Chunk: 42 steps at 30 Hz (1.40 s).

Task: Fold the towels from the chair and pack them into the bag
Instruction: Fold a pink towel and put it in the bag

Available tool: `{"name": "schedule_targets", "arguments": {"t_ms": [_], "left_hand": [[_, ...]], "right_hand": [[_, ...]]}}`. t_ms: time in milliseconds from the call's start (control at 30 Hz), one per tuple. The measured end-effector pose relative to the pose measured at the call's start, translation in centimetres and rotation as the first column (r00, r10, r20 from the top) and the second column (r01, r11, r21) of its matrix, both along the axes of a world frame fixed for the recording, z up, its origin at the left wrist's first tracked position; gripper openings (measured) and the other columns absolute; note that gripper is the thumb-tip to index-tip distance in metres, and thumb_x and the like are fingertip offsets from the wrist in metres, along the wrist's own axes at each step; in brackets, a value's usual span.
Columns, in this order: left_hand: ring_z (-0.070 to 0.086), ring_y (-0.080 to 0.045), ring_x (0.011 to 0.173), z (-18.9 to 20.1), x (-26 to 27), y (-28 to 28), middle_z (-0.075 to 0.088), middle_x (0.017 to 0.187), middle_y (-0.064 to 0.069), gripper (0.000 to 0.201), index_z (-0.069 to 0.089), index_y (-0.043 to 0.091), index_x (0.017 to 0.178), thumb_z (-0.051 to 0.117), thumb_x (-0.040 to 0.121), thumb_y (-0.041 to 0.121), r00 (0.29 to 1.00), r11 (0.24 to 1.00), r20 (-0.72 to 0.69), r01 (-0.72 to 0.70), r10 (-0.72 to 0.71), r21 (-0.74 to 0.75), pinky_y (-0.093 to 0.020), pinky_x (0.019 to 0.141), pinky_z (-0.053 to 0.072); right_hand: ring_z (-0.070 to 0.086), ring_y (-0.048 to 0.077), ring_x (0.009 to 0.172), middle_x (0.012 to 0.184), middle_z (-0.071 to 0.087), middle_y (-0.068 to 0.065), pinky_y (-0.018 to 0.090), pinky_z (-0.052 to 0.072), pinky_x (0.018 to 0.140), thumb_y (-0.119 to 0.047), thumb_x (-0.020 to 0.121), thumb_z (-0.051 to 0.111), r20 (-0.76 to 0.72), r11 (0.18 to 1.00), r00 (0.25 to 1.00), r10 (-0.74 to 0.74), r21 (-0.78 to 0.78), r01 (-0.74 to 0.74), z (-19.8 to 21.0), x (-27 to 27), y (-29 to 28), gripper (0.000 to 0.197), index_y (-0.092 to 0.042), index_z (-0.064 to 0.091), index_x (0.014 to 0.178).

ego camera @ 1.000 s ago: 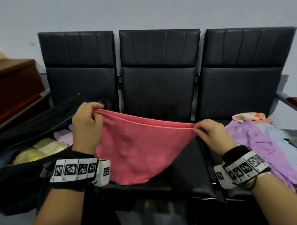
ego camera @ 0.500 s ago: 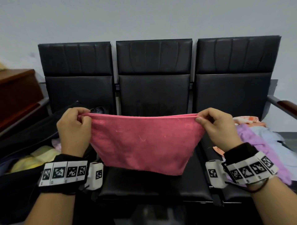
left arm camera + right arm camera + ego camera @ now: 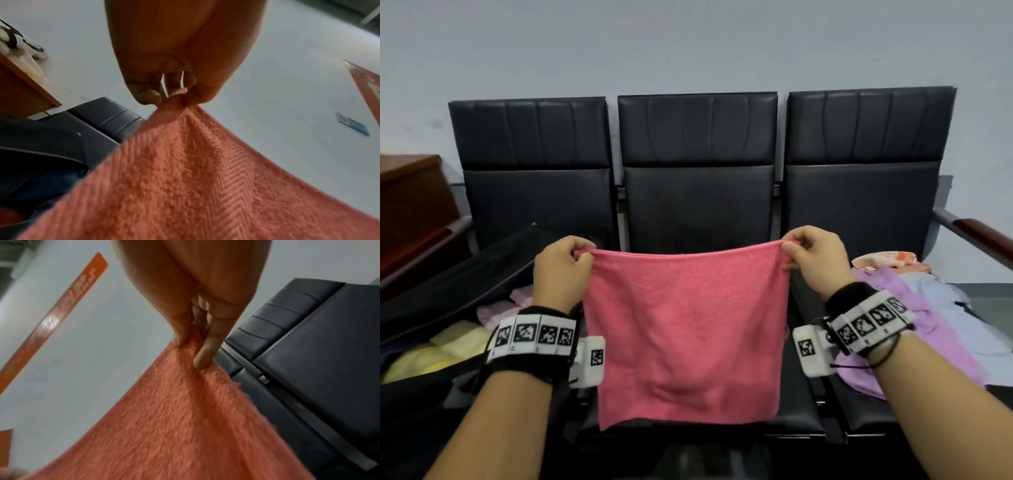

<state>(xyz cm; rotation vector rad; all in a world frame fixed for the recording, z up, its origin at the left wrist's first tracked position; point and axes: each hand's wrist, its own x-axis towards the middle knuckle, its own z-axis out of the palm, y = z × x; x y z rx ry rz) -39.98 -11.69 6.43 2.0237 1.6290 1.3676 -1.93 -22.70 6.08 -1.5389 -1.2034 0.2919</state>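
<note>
Two hands held one pink towel [image 3: 688, 332] by its top corners — left hand [image 3: 561, 270] & right hand [image 3: 818, 263] each pinched a corner. Towel hung flat in front of the middle chair [image 3: 698, 192]; open bag [image 3: 431, 342] lay at left w/ folded towels inside; more towels [image 3: 914, 308] lay at right.

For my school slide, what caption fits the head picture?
Left hand and right hand hold a pink towel up by its top corners before black chairs.

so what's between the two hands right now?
Head view: only the pink towel. Its top hem runs taut from the left hand to the right hand, each pinching a top corner; the rest hangs in front of the middle seat.
</note>
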Motion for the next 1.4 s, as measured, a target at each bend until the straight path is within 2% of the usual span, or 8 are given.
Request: {"name": "schedule_targets", "arguments": {"t_ms": [167,367,467,600,733,967,1200,1400], "left_hand": [[0.069,-0.022,0.086,2.4,0.6,1.9,0.073,0.091,0.000,0.028,0.075,0.020,0.093,0.054,0.081,0.004,0.988,0.994,0.136,0.062,-0.075,0.092,-0.046,0.087,0.058],[0.068,-0.016,0.093,2.1,-0.9,0.9,0.072,0.099,0.002,0.028,0.074,0.016,0.101,0.055,0.088,0.001,0.976,0.965,0.106,0.168,-0.192,0.203,-0.036,0.089,0.055],[0.067,-0.009,0.087,-0.2,-1.5,0.0,0.071,0.093,0.003,0.030,0.073,0.016,0.096,0.056,0.086,-0.006,0.966,0.956,0.046,0.242,-0.253,0.169,-0.020,0.084,0.052],[0.063,-0.004,0.076,-4.2,-2.2,-0.4,0.073,0.083,-0.002,0.036,0.073,0.014,0.084,0.058,0.079,-0.018,0.929,0.926,-0.011,0.368,-0.370,-0.085,-0.009,0.076,0.046],[0.060,-0.004,0.059,-8.3,-2.9,-1.0,0.070,0.063,0.000,0.041,0.073,0.012,0.074,0.056,0.074,-0.026,0.854,0.753,0.027,0.473,-0.520,-0.458,-0.011,0.060,0.046],[0.060,-0.012,0.063,-12.8,-3.8,-1.3,0.072,0.069,-0.009,0.036,0.074,0.007,0.075,0.057,0.074,-0.025,0.843,0.603,0.101,0.456,-0.528,-0.655,-0.015,0.060,0.047],[0.057,-0.016,0.062,-15.8,-1.1,-0.7,0.068,0.071,-0.019,0.024,0.073,0.007,0.083,0.061,0.080,-0.014,0.934,0.716,0.061,0.310,-0.351,-0.626,-0.026,0.065,0.045],[0.063,-0.016,0.072,-18.7,1.2,2.1,0.071,0.081,0.001,0.023,0.073,0.016,0.092,0.061,0.083,-0.002,0.983,0.819,0.008,0.159,-0.186,-0.551,-0.028,0.079,0.050]], "right_hand": [[0.067,0.009,0.083,0.101,0.073,0.011,0.013,0.051,0.076,0.003,0.088,0.062,-0.100,0.980,0.995,-0.011,0.198,0.031,2.1,0.0,2.0,0.018,-0.014,0.068,0.087],[0.069,0.008,0.095,0.103,0.073,-0.002,0.018,0.053,0.084,0.002,0.091,0.059,-0.066,0.960,0.994,0.083,0.274,-0.062,2.4,0.6,-1.0,0.024,-0.020,0.063,0.085],[0.070,0.015,0.098,0.104,0.074,0.000,0.025,0.054,0.086,0.001,0.091,0.059,-0.046,0.969,0.990,0.130,0.216,-0.117,-0.7,1.0,-2.7,0.025,-0.023,0.064,0.086],[0.063,0.007,0.075,0.081,0.070,-0.003,0.022,0.051,0.073,0.005,0.090,0.062,-0.062,0.980,0.979,0.195,-0.027,-0.197,-6.0,2.2,-4.2,0.030,-0.024,0.064,0.082],[0.056,0.013,0.066,0.069,0.064,0.001,0.024,0.047,0.061,0.004,0.089,0.064,-0.110,0.950,0.976,0.189,-0.230,-0.210,-10.4,2.7,-5.4,0.024,-0.017,0.065,0.078],[0.046,0.006,0.053,0.057,0.057,-0.005,0.018,0.037,0.049,0.006,0.089,0.063,-0.241,0.862,0.936,0.255,-0.382,-0.333,-13.9,3.0,-6.5,0.019,-0.009,0.064,0.078],[0.052,-0.002,0.051,0.066,0.065,-0.001,0.011,0.040,0.049,0.002,0.088,0.067,-0.212,0.920,0.976,0.051,-0.369,-0.128,-16.9,3.0,-4.0,0.015,-0.011,0.069,0.082],[0.060,0.005,0.066,0.075,0.070,0.001,0.006,0.045,0.060,0.002,0.085,0.069,-0.140,0.924,0.988,-0.062,-0.381,0.004,-19.0,3.5,-0.7,0.020,-0.017,0.069,0.080]]}}
